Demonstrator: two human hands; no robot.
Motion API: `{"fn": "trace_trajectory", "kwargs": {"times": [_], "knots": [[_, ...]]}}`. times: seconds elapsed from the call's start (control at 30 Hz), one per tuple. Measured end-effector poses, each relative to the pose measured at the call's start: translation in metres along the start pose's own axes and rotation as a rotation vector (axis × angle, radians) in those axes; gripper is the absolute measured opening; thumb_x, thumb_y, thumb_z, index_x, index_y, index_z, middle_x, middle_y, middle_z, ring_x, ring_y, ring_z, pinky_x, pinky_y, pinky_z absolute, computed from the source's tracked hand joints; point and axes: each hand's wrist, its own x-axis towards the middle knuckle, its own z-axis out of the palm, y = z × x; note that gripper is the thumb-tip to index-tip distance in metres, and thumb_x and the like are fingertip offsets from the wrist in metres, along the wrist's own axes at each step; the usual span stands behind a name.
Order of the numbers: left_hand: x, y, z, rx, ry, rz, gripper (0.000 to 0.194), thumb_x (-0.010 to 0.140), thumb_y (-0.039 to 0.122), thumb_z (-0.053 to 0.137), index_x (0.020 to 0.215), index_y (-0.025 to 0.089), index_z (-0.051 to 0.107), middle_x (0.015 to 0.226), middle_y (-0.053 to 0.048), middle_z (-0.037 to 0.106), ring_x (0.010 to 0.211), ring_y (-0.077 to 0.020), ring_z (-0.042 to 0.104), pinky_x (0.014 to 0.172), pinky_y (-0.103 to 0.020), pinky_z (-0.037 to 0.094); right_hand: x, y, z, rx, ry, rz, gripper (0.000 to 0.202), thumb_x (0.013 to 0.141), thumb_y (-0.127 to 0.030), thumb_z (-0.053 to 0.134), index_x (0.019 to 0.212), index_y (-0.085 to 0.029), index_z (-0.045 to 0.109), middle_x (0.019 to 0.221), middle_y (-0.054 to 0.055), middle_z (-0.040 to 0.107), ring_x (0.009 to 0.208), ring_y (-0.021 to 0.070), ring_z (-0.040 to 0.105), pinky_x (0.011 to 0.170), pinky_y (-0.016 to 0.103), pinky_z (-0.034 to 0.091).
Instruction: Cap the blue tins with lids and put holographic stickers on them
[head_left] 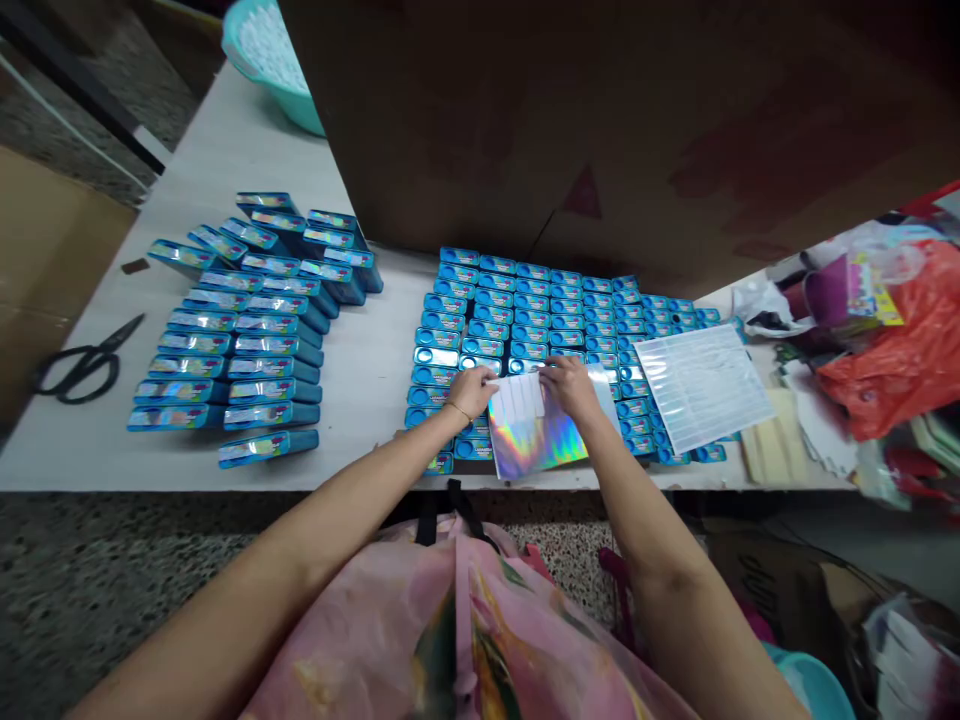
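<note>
A shiny holographic sticker sheet (559,437) with white strips at its upper left lies over rows of small blue boxes (532,305). My left hand (472,392) pinches the sheet's upper left corner, by the white strips. At its top edge, the closed fingers of my right hand (573,385) grip the sheet near the strips' right end. Whether a strip is lifted off the sheet is too small to tell. A whitish sheet with pale strips (705,385) rests on the boxes to the right.
More blue boxes (274,365) stand in rows on the white table (367,400) at left, beside black scissors (86,365). A large cardboard box (600,130) rises behind. A turquoise basin (300,108) sits far left; red plastic bags (915,350) crowd the right.
</note>
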Motion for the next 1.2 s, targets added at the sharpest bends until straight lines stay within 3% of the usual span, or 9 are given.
{"fn": "trace_trajectory", "kwargs": {"times": [0.17,0.27,0.4,0.53,0.63,0.73,0.87,1.07,1.2], "knots": [[0.015,-0.009,0.018,-0.137,0.108,-0.157,0.004,0.065,0.018,0.06,0.067,0.017,0.064,0.072,-0.003,0.065,0.07,-0.0166,0.059,0.066,-0.028,0.044,-0.021,0.014,0.026,0.028,0.064,-0.062,0.029,0.086,-0.021,0.041,0.108,-0.021,0.06,0.108,0.007,0.059,0.092,0.0202,0.047,0.081,0.033,0.037],[0.011,-0.012,0.02,-0.189,0.136,-0.145,0.003,0.064,0.018,0.061,0.065,0.018,0.063,0.068,-0.003,0.064,0.066,-0.0171,0.058,0.063,-0.028,0.043,-0.035,0.013,0.021,0.072,0.101,-0.082,0.027,0.086,-0.019,0.04,0.105,-0.02,0.06,0.111,0.007,0.058,0.096,0.0196,0.047,0.083,0.033,0.037],[0.012,-0.013,0.022,-0.152,0.149,-0.113,0.003,0.065,0.02,0.059,0.065,0.018,0.062,0.068,-0.003,0.063,0.066,-0.0178,0.057,0.061,-0.029,0.042,-0.052,-0.005,-0.025,0.179,0.078,-0.089,0.019,0.084,-0.021,0.045,0.092,-0.019,0.061,0.109,0.008,0.057,0.097,0.0202,0.048,0.083,0.036,0.037],[0.011,-0.01,0.02,-0.075,0.115,-0.042,0.009,0.07,0.02,0.054,0.069,0.018,0.063,0.072,-0.004,0.063,0.07,-0.0183,0.057,0.067,-0.03,0.043,-0.067,-0.035,-0.086,0.51,0.04,-0.029,0.015,0.081,-0.019,0.044,0.087,-0.02,0.058,0.095,0.006,0.059,0.091,0.017,0.052,0.077,0.031,0.041],[0.002,-0.01,0.008,-0.034,0.143,0.084,0.018,0.073,0.02,0.052,0.086,0.017,0.065,0.092,-0.007,0.062,0.088,-0.0202,0.055,0.079,-0.032,0.042,-0.066,-0.05,-0.105,0.716,0.06,0.093,0.015,0.082,-0.022,0.043,0.086,-0.019,0.057,0.086,0.004,0.059,0.08,0.0144,0.054,0.068,0.027,0.043],[-0.015,-0.012,-0.008,0.006,0.194,0.183,0.028,0.078,0.024,0.049,0.103,0.018,0.061,0.107,-0.008,0.058,0.102,-0.0205,0.05,0.089,-0.034,0.037,-0.054,-0.048,-0.089,0.694,0.155,0.206,0.019,0.083,-0.023,0.041,0.091,-0.019,0.058,0.087,0.004,0.059,0.077,0.0141,0.054,0.065,0.026,0.042],[-0.04,-0.011,-0.019,0.141,0.036,0.376,0.028,0.082,0.028,0.044,0.104,0.022,0.061,0.113,-0.006,0.058,0.106,-0.021,0.046,0.092,-0.038,0.032,-0.033,-0.025,-0.044,0.382,0.23,0.209,0.027,0.083,-0.021,0.043,0.104,-0.018,0.059,0.102,0.008,0.057,0.091,0.0191,0.051,0.076,0.032,0.04],[-0.051,-0.008,0.002,0.455,-0.144,0.408,0.041,0.073,0.029,0.059,0.114,0.027,0.055,0.133,-0.007,0.043,0.117,-0.0303,0.035,0.087,-0.046,0.031,-0.016,-0.001,0.006,0.011,-0.014,0.014,0.021,0.082,-0.02,0.048,0.096,-0.021,0.064,0.1,0.008,0.06,0.09,0.021,0.048,0.076,0.033,0.036],[-0.051,-0.014,0.01,0.532,-0.143,0.375,0.043,0.075,0.031,0.057,0.118,0.027,0.051,0.135,-0.006,0.039,0.118,-0.0297,0.034,0.085,-0.046,0.032,-0.028,-0.01,0.005,-0.017,-0.065,-0.059,0.02,0.083,-0.014,0.046,0.089,-0.018,0.064,0.094,0.008,0.061,0.086,0.0187,0.049,0.074,0.031,0.036]]}}
